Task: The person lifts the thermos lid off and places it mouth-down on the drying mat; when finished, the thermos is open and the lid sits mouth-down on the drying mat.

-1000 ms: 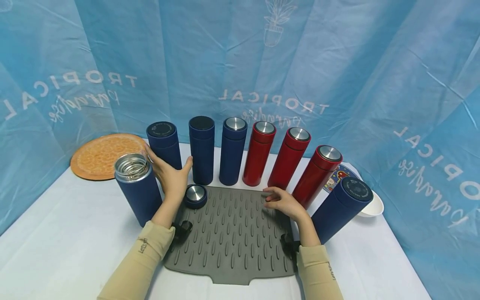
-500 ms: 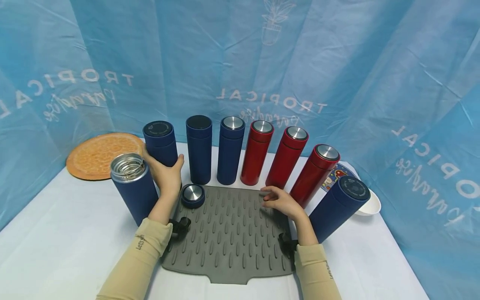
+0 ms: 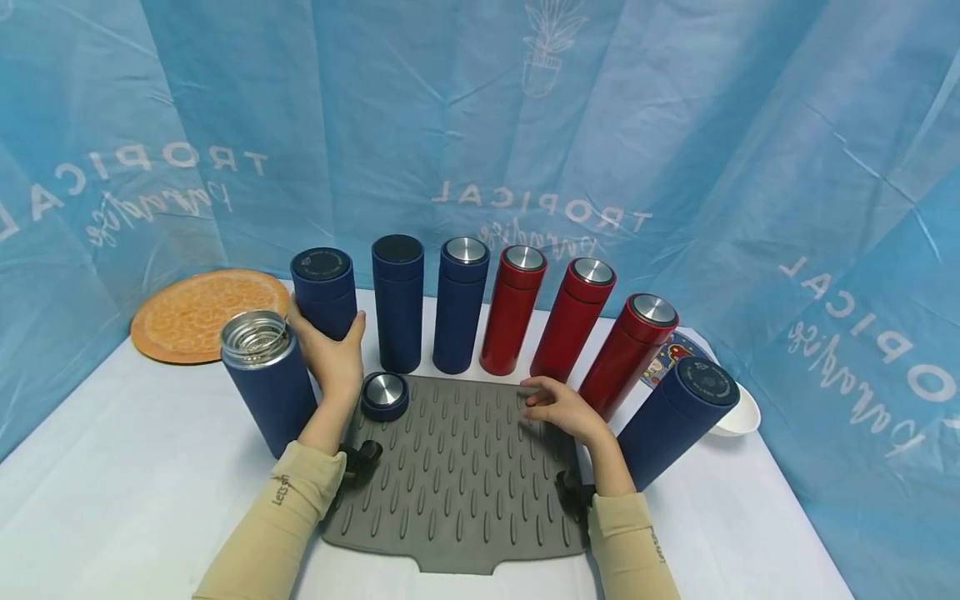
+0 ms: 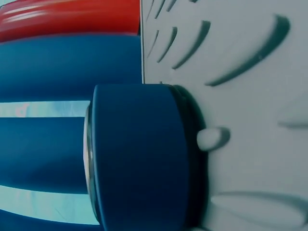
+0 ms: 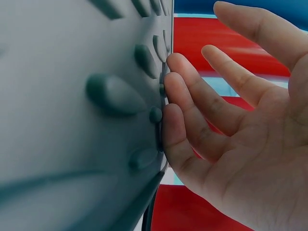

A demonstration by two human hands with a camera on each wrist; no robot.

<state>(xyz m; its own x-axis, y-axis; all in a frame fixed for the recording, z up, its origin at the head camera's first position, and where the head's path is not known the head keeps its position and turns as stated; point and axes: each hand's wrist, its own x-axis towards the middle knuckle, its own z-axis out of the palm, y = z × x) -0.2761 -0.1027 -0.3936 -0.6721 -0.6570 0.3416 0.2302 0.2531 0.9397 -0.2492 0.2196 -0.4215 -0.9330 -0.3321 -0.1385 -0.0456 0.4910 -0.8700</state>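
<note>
In the head view my left hand [image 3: 330, 354] grips a dark blue thermos bottle [image 3: 326, 296] at the back left, thumb on its right side and fingers on its left. Just left of that hand stands an uncapped blue thermos bottle [image 3: 273, 387], its steel mouth bare. Its likely screw cap [image 3: 385, 396] sits on the grey ridged mat [image 3: 450, 475], and the cap [image 4: 142, 154] fills the middle of the left wrist view. My right hand [image 3: 562, 408] rests over the mat's right side, holding nothing; in the right wrist view its loosely bent fingers [image 5: 175, 122] touch the mat's surface.
Two blue bottles [image 3: 399, 308] and three red bottles [image 3: 513, 308] stand in an arc behind the mat. A further blue bottle [image 3: 675, 421] stands beside my right wrist. An orange round board [image 3: 210, 317] lies back left; a white bowl [image 3: 738, 414] sits far right.
My left hand has closed round the back left blue bottle, which has shifted slightly right. The right hand stays where it was.
</note>
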